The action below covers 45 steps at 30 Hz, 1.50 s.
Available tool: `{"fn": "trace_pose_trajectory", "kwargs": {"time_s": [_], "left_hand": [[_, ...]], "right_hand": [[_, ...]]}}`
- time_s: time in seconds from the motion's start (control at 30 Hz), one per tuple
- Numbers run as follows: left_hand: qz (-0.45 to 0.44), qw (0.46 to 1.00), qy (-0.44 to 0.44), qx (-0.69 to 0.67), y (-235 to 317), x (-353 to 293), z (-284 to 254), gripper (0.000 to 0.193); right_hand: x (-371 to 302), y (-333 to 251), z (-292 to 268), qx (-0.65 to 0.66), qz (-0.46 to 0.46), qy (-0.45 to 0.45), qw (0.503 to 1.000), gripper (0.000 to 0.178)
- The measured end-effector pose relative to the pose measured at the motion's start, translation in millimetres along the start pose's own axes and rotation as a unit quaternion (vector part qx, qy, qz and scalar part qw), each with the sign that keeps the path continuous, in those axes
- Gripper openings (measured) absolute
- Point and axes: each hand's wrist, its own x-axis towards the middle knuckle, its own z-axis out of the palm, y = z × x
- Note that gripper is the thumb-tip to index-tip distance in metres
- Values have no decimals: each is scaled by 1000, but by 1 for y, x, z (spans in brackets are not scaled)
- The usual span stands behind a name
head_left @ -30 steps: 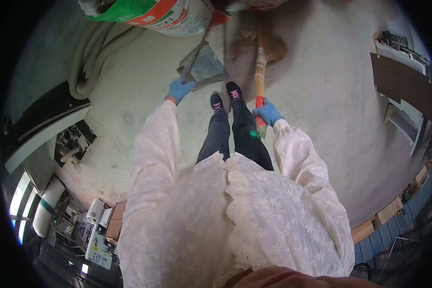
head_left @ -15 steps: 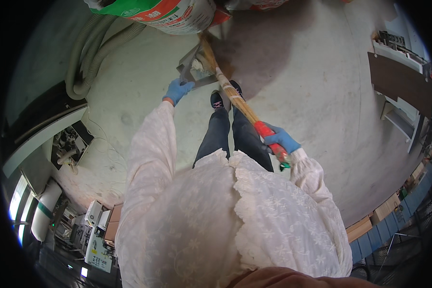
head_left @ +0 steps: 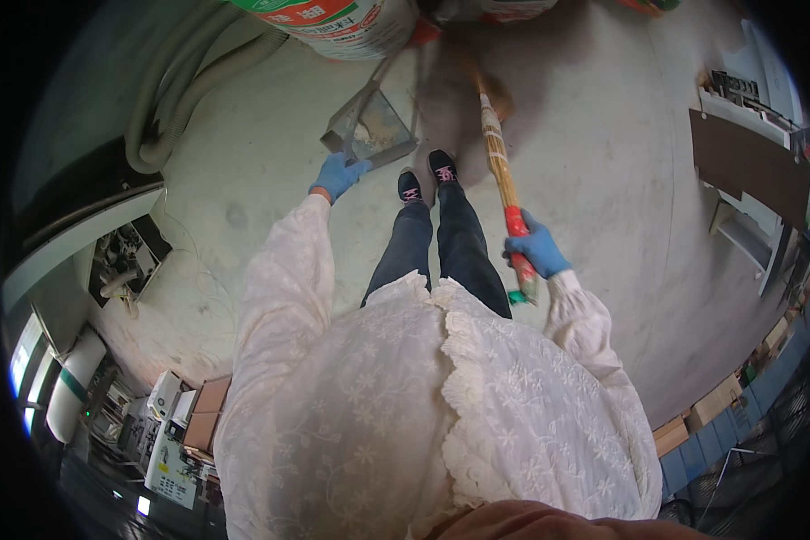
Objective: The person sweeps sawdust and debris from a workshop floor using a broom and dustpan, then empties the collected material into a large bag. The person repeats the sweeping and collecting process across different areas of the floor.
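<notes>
In my blue-gloved left hand is the near side of a grey dustpan, held low in front of my feet. Some pale debris lies inside it. My right hand, gloved in blue too, is wrapped round the red grip of a broom. The broom's straw-coloured stick slants forward from the grip, with pale bands wound round it. Its brush end is blurred and sits to the right of the dustpan, near the dark patch on the floor.
Large printed sacks stand just beyond the dustpan. Ribbed grey hoses curve at the far left. Machinery is on the left, a brown panel at the right. My shoes stand close to the dustpan.
The broom has swung right, away from the dustpan, and its stick stands straighter. My right hand has shifted slightly forward with it. The dustpan's inside shows more fully.
</notes>
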Motion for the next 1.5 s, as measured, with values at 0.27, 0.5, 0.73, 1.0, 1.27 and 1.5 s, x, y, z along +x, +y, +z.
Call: {"fn": "trace_pose_trajectory", "kwargs": {"time_s": [0.27,0.5,0.73,1.0,1.27,1.5], "left_hand": [[-7,996,34,-79,-30,0,-8,37],[23,996,77,-30,-70,-32,-9,35],[-37,990,110,-76,-91,-113,-20,41],[14,933,256,-254,-66,-210,-45,38],[-66,839,432,-323,-82,-318,-53,45],[-114,662,518,-530,-156,-342,-18,41]], "right_hand": [[46,-1,81,75,63,-191,977,52],[-29,-16,62,141,90,-182,969,65],[-95,-33,36,73,70,-169,980,72],[-56,-2,9,46,55,-92,993,67],[77,20,-33,-339,83,-123,929,21],[220,-15,-16,-235,252,-188,920,12]]}}
